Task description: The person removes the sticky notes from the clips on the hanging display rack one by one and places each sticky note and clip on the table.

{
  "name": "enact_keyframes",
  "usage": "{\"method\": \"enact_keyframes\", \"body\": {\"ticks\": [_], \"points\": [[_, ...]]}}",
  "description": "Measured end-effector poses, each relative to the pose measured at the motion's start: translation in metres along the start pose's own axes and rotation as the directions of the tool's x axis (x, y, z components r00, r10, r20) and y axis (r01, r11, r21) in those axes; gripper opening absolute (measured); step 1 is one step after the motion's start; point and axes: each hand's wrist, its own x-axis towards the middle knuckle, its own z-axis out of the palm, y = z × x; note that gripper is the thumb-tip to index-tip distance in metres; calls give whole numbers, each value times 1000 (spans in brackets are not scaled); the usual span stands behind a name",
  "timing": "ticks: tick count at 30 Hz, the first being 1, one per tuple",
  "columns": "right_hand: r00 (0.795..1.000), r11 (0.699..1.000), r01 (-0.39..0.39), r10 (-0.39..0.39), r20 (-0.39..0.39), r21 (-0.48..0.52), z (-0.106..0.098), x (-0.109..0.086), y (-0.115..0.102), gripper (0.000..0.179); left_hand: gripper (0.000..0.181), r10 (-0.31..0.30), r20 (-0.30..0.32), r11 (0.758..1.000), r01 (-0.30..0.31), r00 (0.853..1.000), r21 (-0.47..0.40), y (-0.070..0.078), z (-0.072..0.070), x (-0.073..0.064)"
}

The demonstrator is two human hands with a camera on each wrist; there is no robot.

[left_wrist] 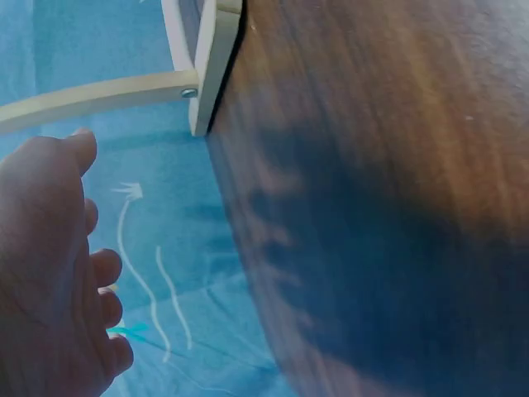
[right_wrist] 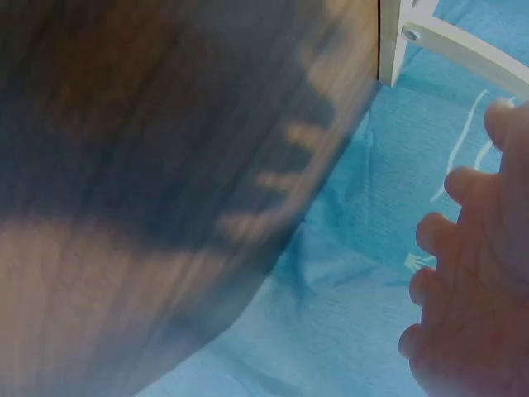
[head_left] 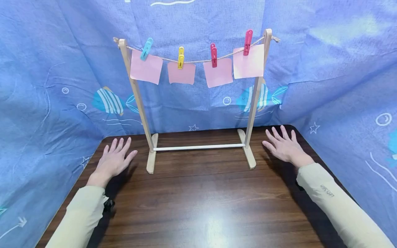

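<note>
My left hand [head_left: 112, 160] is over the table's left side, fingers spread and holding nothing, beside the left foot [head_left: 151, 162] of a wooden rack. On the other side, my right hand [head_left: 286, 148] hovers with spread fingers near the rack's right foot [head_left: 249, 156]. Both hands cast shadows on the wood. A string [head_left: 198, 61] sags between the rack's two posts. From it hang pink paper squares, held by a blue clothespin [head_left: 146, 49], a yellow clothespin [head_left: 181, 58], a red clothespin [head_left: 214, 55] and another red clothespin [head_left: 247, 42] at the right.
The rack stands at the back of a dark brown table [head_left: 186, 193], its feet joined by a white crossbar [head_left: 198, 147]. A blue cloth [head_left: 192, 103] printed with fish hangs close behind and along both sides.
</note>
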Motion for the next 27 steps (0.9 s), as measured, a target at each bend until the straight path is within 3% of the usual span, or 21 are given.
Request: {"method": "enact_keyframes", "body": {"ticks": [8, 18, 27], "points": [[999, 998, 48, -46, 27, -50, -20, 2, -1, 81, 79, 24, -29, 999, -23, 999, 49, 5, -15, 4], [996, 996, 86, -85, 36, -22, -34, 3, -4, 79, 79, 12, 13, 998, -13, 1000, 57, 5, -17, 6], [991, 996, 89, -90, 95, 11, -61, 5, -16, 79, 79, 19, 37, 997, -22, 999, 70, 9, -35, 3]]}}
